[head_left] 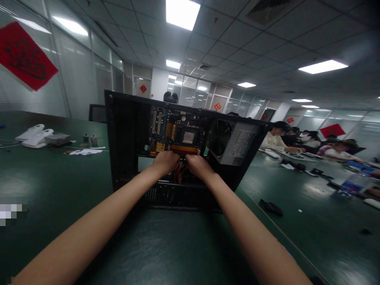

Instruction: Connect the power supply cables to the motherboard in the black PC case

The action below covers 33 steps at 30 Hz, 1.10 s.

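Note:
An open black computer case [123, 134] stands on the green table, its inside facing me. The motherboard [175, 118] is mounted in it, with a bare square processor [189, 137] showing. Along the board's lower edge runs a red and yellow strip of memory slots [184, 150]. My left hand [166, 161] is closed at the strip's left end, my right hand [200, 165] at its right end. Both sets of fingertips are hidden, so whatever they pinch does not show. Coloured cables [179, 172] hang between the hands. A power supply [236, 143] with a fan sits at the right.
On the green table [142, 245] to the left lie white plastic bags [35, 135], a grey box [57, 138] and small cylinders [94, 141]. To the right are a black item [270, 207] and a plastic bottle [353, 184]. Several people sit farther off at the right.

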Tool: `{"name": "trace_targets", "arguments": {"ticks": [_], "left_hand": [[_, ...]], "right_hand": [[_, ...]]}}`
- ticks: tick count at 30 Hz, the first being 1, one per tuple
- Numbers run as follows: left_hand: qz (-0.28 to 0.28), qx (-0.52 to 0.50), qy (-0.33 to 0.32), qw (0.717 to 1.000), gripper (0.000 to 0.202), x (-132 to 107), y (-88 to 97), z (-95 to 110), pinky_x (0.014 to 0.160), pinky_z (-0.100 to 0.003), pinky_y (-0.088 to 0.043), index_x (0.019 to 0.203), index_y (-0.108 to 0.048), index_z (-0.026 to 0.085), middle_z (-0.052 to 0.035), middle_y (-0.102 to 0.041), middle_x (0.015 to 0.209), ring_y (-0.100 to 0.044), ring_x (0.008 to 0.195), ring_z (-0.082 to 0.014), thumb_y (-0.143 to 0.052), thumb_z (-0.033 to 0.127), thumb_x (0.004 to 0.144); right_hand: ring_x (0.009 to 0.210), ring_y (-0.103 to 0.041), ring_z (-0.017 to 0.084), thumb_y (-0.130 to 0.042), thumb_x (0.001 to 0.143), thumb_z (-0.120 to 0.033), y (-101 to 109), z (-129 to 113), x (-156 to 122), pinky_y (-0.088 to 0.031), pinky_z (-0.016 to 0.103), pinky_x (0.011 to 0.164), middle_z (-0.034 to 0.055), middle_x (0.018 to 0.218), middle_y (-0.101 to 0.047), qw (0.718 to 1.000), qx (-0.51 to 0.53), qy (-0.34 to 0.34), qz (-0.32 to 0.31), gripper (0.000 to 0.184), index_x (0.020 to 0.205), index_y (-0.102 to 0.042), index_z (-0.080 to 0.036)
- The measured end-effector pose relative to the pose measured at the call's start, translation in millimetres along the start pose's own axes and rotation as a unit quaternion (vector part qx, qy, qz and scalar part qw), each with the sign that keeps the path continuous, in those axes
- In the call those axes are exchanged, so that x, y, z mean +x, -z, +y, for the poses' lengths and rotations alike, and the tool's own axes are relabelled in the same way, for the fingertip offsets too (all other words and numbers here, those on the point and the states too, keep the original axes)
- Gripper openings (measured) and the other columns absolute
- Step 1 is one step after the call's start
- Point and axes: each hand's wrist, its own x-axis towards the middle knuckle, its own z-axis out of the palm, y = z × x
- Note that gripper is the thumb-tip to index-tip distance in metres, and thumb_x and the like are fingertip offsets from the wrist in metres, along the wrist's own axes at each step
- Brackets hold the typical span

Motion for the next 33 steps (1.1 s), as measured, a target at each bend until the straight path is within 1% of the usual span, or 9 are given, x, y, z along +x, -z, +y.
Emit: {"name": "trace_targets", "arguments": {"ticks": [3, 9, 13, 16, 20, 24, 29, 33], "left_hand": [[-0.004, 0.003, 0.000, 1.000, 0.035, 1, 1.0, 1, 0.076, -0.046, -0.055, 0.103, -0.076, 0.013, -0.0225, -0.073, 0.099, -0.071, 0.093, -0.0383, -0.045, 0.028, 0.095], [-0.004, 0.014, -0.001, 1.000, 0.034, 0, 1.6, 2, 0.076, -0.044, -0.056, 0.100, -0.075, 0.011, -0.0224, -0.073, 0.095, -0.071, 0.093, -0.0372, -0.046, 0.027, 0.094], [-0.011, 0.018, 0.001, 1.000, 0.033, 0, 2.6, 5, 0.077, -0.041, -0.055, 0.100, -0.075, 0.010, -0.0214, -0.074, 0.097, -0.071, 0.094, -0.0350, -0.047, 0.024, 0.094], [-0.012, 0.017, 0.003, 1.000, 0.033, -1, 2.5, 6, 0.078, -0.041, -0.055, 0.102, -0.075, 0.010, -0.0220, -0.073, 0.098, -0.070, 0.096, -0.0348, -0.046, 0.024, 0.093], [-0.010, 0.009, 0.010, 1.000, 0.034, 0, 1.9, 5, 0.076, -0.042, -0.055, 0.102, -0.075, 0.010, -0.0218, -0.073, 0.097, -0.071, 0.094, -0.0353, -0.045, 0.025, 0.093], [-0.001, 0.000, 0.020, 1.000, 0.036, 1, 2.2, 5, 0.075, -0.044, -0.055, 0.102, -0.075, 0.011, -0.0218, -0.073, 0.097, -0.071, 0.094, -0.0372, -0.045, 0.029, 0.093], [-0.006, -0.005, 0.039, 0.999, 0.036, 1, 1.9, 6, 0.076, -0.045, -0.055, 0.100, -0.075, 0.011, -0.0216, -0.073, 0.096, -0.071, 0.094, -0.0378, -0.044, 0.028, 0.093], [-0.009, -0.005, 0.039, 0.999, 0.035, 1, 3.4, 5, 0.075, -0.044, -0.054, 0.098, -0.076, 0.013, -0.0210, -0.074, 0.096, -0.071, 0.093, -0.0373, -0.045, 0.028, 0.092]], "right_hand": [[0.103, -0.067, 0.026, -0.045, 0.096, -0.013, -2, 2, -1, -0.047, 0.031, 0.081, 0.0165, 0.109, -0.069, 1.000, 0.025, -0.005, 0.008, 0.019, 0.108, -0.059, -0.014], [0.106, -0.066, 0.020, -0.047, 0.094, -0.010, -15, 13, -4, -0.045, 0.025, 0.085, 0.0112, 0.107, -0.071, 0.997, 0.073, 0.007, 0.034, 0.020, 0.104, -0.065, -0.014], [0.103, -0.067, 0.020, -0.046, 0.096, -0.011, -21, 17, -3, -0.045, 0.024, 0.083, 0.0115, 0.105, -0.073, 0.995, 0.087, -0.009, 0.049, 0.024, 0.103, -0.068, -0.013], [0.100, -0.068, 0.021, -0.047, 0.096, -0.013, -22, 18, -1, -0.046, 0.025, 0.081, 0.0117, 0.105, -0.073, 0.994, 0.091, -0.027, 0.052, 0.024, 0.104, -0.070, -0.015], [0.100, -0.069, 0.021, -0.051, 0.095, -0.015, -23, 20, 1, -0.046, 0.025, 0.082, 0.0115, 0.105, -0.074, 0.994, 0.087, -0.045, 0.053, 0.022, 0.106, -0.070, -0.015], [0.098, -0.069, 0.022, -0.051, 0.094, -0.018, -24, 20, 3, -0.046, 0.026, 0.081, 0.0120, 0.105, -0.074, 0.994, 0.077, -0.061, 0.052, 0.021, 0.105, -0.070, -0.015], [0.097, -0.069, 0.023, -0.050, 0.094, -0.019, -25, 19, 3, -0.044, 0.027, 0.077, 0.0127, 0.104, -0.073, 0.994, 0.070, -0.068, 0.053, 0.021, 0.104, -0.069, -0.016], [0.092, -0.069, 0.020, -0.051, 0.095, -0.020, -24, 16, 2, -0.042, 0.025, 0.072, 0.0108, 0.099, -0.074, 0.994, 0.063, -0.060, 0.058, 0.019, 0.101, -0.069, -0.016]]}}
